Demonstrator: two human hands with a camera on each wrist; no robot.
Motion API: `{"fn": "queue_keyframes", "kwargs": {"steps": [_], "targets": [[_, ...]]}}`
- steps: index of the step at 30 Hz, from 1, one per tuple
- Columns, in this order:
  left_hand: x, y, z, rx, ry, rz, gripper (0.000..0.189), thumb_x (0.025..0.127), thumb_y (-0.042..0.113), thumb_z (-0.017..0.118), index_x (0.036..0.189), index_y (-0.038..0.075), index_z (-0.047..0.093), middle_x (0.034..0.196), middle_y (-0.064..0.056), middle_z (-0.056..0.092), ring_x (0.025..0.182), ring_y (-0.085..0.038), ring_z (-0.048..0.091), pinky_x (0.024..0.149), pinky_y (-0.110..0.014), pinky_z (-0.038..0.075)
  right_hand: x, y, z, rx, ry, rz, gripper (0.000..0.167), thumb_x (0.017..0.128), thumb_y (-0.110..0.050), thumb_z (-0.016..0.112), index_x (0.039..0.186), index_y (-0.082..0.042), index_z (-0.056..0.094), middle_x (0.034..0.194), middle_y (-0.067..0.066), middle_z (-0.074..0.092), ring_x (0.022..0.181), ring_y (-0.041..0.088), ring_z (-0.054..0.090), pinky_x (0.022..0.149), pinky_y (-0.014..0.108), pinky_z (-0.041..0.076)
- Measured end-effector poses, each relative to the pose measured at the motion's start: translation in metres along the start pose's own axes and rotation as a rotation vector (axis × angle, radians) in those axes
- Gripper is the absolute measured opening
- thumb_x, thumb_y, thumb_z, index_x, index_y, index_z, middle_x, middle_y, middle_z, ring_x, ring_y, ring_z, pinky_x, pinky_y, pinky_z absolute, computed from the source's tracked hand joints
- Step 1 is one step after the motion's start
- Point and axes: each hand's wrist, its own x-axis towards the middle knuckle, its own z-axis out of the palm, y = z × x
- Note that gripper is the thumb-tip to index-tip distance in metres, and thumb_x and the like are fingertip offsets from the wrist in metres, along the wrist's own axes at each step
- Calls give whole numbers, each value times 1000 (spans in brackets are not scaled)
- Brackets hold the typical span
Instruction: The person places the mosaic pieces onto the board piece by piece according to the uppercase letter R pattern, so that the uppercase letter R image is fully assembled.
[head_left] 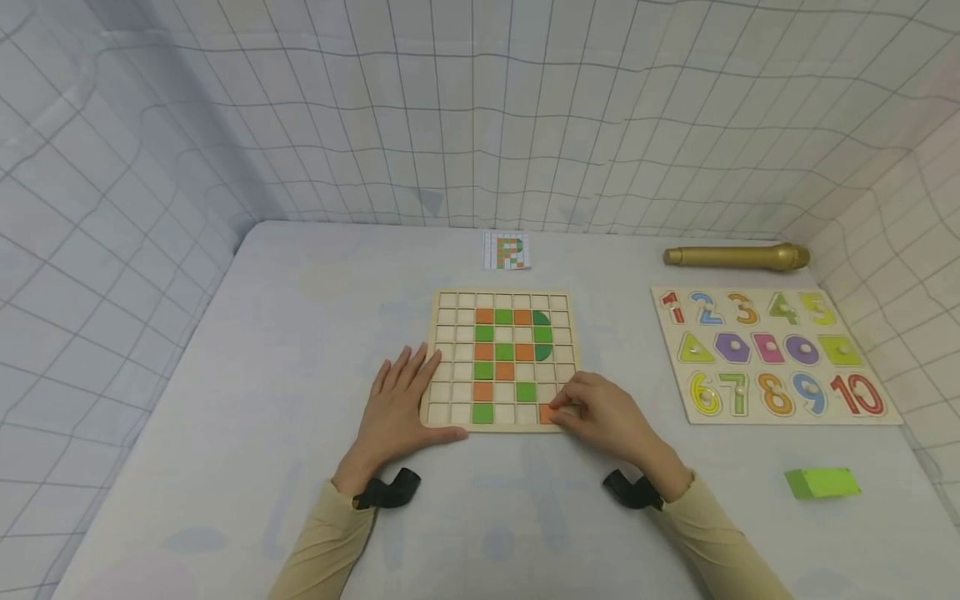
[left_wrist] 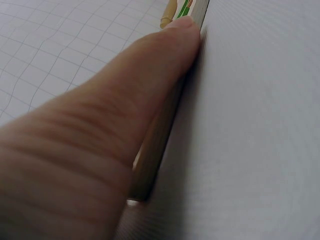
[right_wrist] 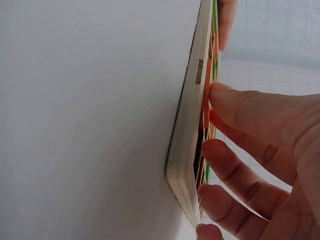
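Note:
A wooden grid board (head_left: 448, 317) lies on the table, with orange and green square tiles and two dark green rounded tiles (head_left: 542, 318) forming an R-like pattern. My left hand (head_left: 393, 412) rests at the board's lower left corner, fingers straight along its left side and thumb along the front edge. At the lower right corner, my right hand (head_left: 609, 417) pinches an orange square tile (head_left: 547, 414) between thumb and index finger. That orange tile (right_wrist: 206, 97) looks slightly tilted at its cell in the right wrist view, and the other fingers are loosely bent over the board.
Behind the board lies a small pattern card (head_left: 507, 251). To the right are a number and shape puzzle board (head_left: 678, 392), a gold microphone (head_left: 735, 257) and a bright green block (head_left: 822, 482). Grid-patterned cloth walls (head_left: 480, 117) stand around the table.

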Motion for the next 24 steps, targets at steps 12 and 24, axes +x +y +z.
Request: {"fn": "queue_keyframes", "kwargs": {"steps": [12,24], "targets": [[1,-1,-1,10,-35,-28,114,65,69,70,152,11,23,156,-9,17,143,-28,6,113,-45,1,-6,1,0,25,-14,18,14,82,-23,77,94,-19,72,89,-11,58,77,9,50,66,26,45],[0,-2,1,10,-48,-36,114,65,70,69,152,13,23,157,-9,15,143,-28,5,113,-45,-1,-11,9,-7,106,-50,10,20,84,-22,75,103,-19,71,90,-12,58,79,8,49,68,27,44]]}}
